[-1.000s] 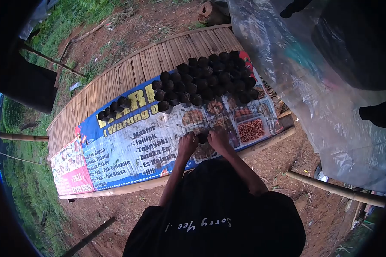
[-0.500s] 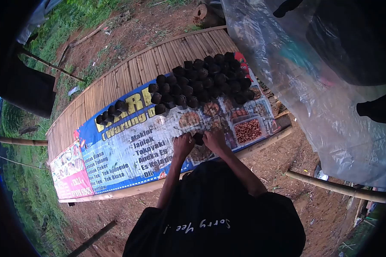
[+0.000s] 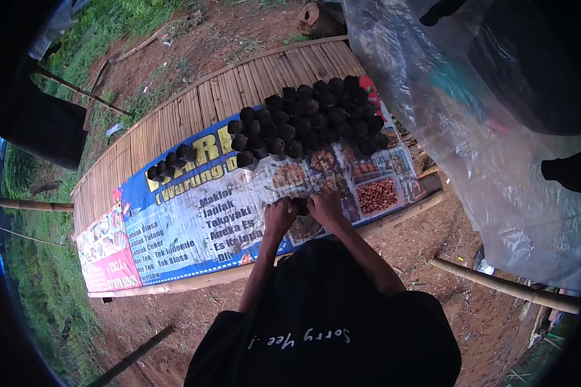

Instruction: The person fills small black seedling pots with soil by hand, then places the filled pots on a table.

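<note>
My left hand (image 3: 280,215) and my right hand (image 3: 325,208) are close together over the banner near the bench's front edge. Between them, pinched from both sides, is a small black plastic seedling bag (image 3: 299,206); its contents are too dark to make out. Just beyond my hands stand many similar black bags (image 3: 295,149) in tight rows, seemingly filled with dark soil. To the right of my right hand sits a clear plastic tub (image 3: 400,191) holding reddish-brown seeds (image 3: 376,196) that look like peanuts.
A printed food banner (image 3: 174,222) covers much of the bamboo-slat bench (image 3: 193,106). Several more black bags (image 3: 172,161) stand at its left. Clear plastic sheeting (image 3: 445,148) hangs at the right, near a bamboo pole (image 3: 507,284). A cut log (image 3: 319,19) lies behind.
The whole view has shifted slightly. Both hands stay at the small black bag, and its opening faces a little differently between my fingers. The rows of bags and the tub are unchanged.
</note>
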A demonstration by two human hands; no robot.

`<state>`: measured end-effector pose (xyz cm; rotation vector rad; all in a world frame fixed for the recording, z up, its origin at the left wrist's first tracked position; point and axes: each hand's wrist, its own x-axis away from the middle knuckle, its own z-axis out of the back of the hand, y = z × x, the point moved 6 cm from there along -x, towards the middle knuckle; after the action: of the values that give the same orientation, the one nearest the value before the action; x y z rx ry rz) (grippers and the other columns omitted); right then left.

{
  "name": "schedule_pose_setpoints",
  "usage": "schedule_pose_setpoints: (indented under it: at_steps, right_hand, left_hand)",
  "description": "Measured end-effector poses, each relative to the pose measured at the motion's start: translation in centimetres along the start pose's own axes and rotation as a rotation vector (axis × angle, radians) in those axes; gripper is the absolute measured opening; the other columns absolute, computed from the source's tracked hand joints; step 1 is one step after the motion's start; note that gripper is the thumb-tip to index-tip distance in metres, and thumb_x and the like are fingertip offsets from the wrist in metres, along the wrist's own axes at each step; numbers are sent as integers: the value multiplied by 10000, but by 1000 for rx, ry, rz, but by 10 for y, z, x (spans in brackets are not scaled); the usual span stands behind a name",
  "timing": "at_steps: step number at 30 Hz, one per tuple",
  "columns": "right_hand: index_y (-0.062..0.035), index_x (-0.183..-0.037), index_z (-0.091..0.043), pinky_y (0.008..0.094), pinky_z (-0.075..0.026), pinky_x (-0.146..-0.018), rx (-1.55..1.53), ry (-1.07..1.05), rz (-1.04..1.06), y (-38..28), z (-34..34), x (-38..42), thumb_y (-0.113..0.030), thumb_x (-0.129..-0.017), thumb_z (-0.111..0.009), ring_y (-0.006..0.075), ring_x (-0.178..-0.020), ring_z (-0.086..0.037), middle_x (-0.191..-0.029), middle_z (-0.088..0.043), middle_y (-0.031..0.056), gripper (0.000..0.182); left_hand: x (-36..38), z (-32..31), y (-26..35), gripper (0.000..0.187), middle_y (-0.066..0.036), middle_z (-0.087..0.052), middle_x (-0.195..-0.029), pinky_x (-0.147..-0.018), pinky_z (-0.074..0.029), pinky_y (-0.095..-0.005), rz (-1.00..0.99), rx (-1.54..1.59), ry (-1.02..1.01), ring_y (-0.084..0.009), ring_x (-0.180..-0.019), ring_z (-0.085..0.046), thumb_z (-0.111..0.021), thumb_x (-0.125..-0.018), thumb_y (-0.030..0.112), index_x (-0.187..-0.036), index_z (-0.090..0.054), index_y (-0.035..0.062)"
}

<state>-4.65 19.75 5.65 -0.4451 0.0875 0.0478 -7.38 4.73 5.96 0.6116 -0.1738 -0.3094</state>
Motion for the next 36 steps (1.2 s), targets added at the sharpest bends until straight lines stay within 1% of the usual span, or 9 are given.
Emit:
schedule_pose_setpoints:
  at_steps: [11,13,14,16,19,26,28,31,36]
  right_hand:
    - [-17,-797,-614,460,-457,-732,-133,-29,37,13,-1,3,-185,-778,-668,368,-782,-590,-717,-619,168,178]
    - [-15,-847,-596,454,-453,-742,-790,-222,-281,37,-9,1,-150,-770,-694,367,-802,-581,-753,-603,166,184]
    - [-15,-847,-596,454,-453,-742,-793,-233,-273,42,-7,-2,-150,-770,-694,367,-802,-581,-753,-603,166,184]
    - [-15,-957,-552,442,-450,-753,-378,115,-229,66,5,-2,-117,-773,-703,364,-848,-576,-852,-591,167,259]
    - [-7,-1061,-500,430,-455,-772,-156,159,-223,84,-4,-5,-98,-771,-702,371,-902,-572,-958,-580,177,365]
    - [23,-1014,-470,443,-455,-756,-313,205,-124,85,-6,-3,-82,-782,-676,384,-884,-571,-908,-582,186,327]
    - [18,-1075,-461,460,-463,-746,-454,37,-278,91,-10,-5,-75,-795,-652,394,-892,-576,-902,-597,198,351]
    - [20,-1112,-480,493,-465,-702,-478,-177,-254,80,1,-7,-135,-855,-589,418,-842,-587,-900,-592,238,319]
    - [15,-965,-498,505,-458,-628,-469,-23,-224,63,-16,-3,-262,-858,-614,444,-745,-596,-797,-591,239,319]
  left_hand:
    - [10,-7,-13,242,-176,-657,-796,-673,-500,-469,62,31,5,-378,-735,-638,-629,-784,284,-808,-610,44]
    - [16,4,-8,300,-180,-663,-766,-655,-509,-453,84,153,69,-370,-731,-654,-656,-818,328,-823,-625,29]
    - [17,4,-7,300,-180,-663,-766,-655,-509,-453,95,151,76,-370,-731,-654,-656,-818,328,-823,-625,29]
    - [26,0,-15,393,-179,-672,-783,-670,-513,-446,274,189,113,-363,-750,-664,-653,-831,410,-823,-628,18]
    - [37,-9,-13,419,-171,-686,-792,-677,-518,-459,440,96,-3,-364,-791,-667,-621,-845,451,-824,-634,32]
    - [47,-23,-12,377,-183,-682,-798,-680,-513,-469,471,175,123,-377,-789,-661,-635,-832,419,-835,-626,42]
    - [48,-15,-4,329,-177,-676,-788,-671,-504,-473,517,102,213,-375,-763,-655,-651,-826,372,-872,-610,48]
    - [43,-7,6,297,-160,-668,-775,-662,-495,-474,501,98,343,-365,-736,-647,-660,-824,333,-894,-596,51]
    - [36,-2,15,274,-151,-663,-779,-652,-481,-473,436,47,273,-351,-732,-644,-660,-824,309,-878,-593,49]
